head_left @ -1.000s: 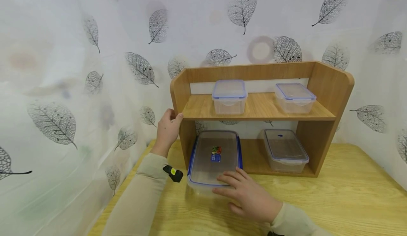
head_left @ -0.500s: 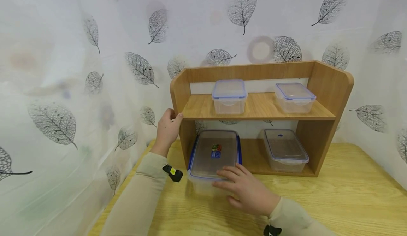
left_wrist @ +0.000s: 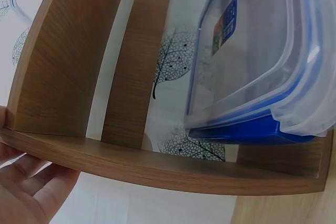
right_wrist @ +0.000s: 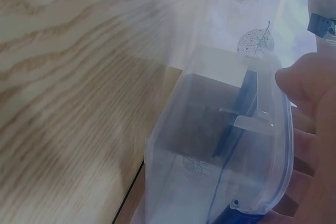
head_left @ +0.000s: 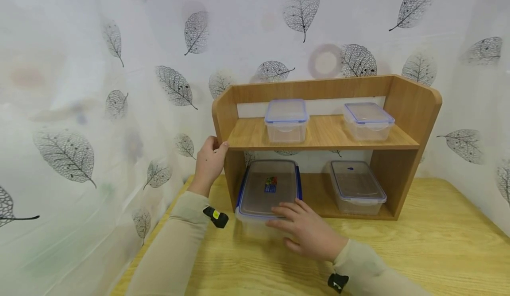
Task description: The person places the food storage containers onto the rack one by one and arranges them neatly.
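The large clear food storage box (head_left: 259,200) with blue side clips sits at the left of the lower shelf, its front end jutting past the edge. My right hand (head_left: 308,229) rests on its front right corner, fingers spread over the lid and thumb at the front. In the right wrist view the thumb lies by the rim of the box (right_wrist: 205,150), the fingers along the lid side. My left hand (head_left: 209,163) grips the left side panel of the wooden shelf unit (head_left: 324,146); in the left wrist view its fingers (left_wrist: 55,187) lie along the panel's outer face.
Another clear box (head_left: 356,185) stands at the right of the lower shelf. Two smaller lidded boxes, the left one (head_left: 286,121) and the right one (head_left: 368,121), sit on the upper shelf. Everything stands on a wood-grain table (head_left: 450,243) against a leaf-patterned wall covering.
The large box has slid further back into the lower shelf, and my right hand has moved forward with it. My left hand stays on the side panel.
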`<state>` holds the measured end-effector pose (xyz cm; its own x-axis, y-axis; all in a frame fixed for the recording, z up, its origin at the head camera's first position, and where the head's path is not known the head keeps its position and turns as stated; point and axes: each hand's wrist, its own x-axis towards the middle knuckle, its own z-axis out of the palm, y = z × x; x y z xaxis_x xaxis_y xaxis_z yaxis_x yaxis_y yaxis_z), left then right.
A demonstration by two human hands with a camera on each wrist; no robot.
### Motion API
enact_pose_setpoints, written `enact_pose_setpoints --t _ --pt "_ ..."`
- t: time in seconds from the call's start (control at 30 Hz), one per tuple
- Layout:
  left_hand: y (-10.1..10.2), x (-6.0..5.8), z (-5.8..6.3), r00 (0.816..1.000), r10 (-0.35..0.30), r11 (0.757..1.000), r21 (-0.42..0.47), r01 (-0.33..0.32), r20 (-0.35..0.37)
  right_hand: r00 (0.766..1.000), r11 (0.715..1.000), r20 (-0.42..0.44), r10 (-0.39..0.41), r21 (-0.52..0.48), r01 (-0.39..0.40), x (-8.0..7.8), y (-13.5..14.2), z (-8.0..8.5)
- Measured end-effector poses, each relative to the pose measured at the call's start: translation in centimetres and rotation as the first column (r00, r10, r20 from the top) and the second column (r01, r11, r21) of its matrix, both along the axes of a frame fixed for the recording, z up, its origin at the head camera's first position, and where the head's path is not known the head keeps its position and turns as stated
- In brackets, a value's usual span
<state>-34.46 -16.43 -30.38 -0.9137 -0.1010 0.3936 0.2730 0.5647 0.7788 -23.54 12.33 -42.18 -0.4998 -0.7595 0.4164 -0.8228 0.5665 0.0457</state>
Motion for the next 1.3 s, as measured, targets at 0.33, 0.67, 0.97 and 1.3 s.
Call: enact_pose_setpoints --t 0.33,0.67,0.97,1.3 --pt "-0.02 0.01 -0.14 1.000 0.000 1.000 -0.006 0.000 0.000 0.997 0.997 -0.002 -0.075 0.029 0.075 -0.07 -0.39 0.11" --pt "0.15 0.05 -0.32 1.000 -0.004 1.000 -0.004 0.004 -0.008 0.993 0.993 -0.017 -0.119 0.011 0.119 -0.25 -0.28 -0.16" --pt "0.24 0.07 -0.40 1.000 0.000 1.000 -0.009 -0.001 -0.018 0.987 0.987 -0.023 -0.160 0.001 0.160 -0.54 0.01 -0.39" --pt "0.28 0.04 -0.41 1.000 -0.004 1.000 -0.005 0.003 -0.018 0.977 0.976 0.023 -0.214 0.043 0.212 -0.89 -0.15 -0.49"
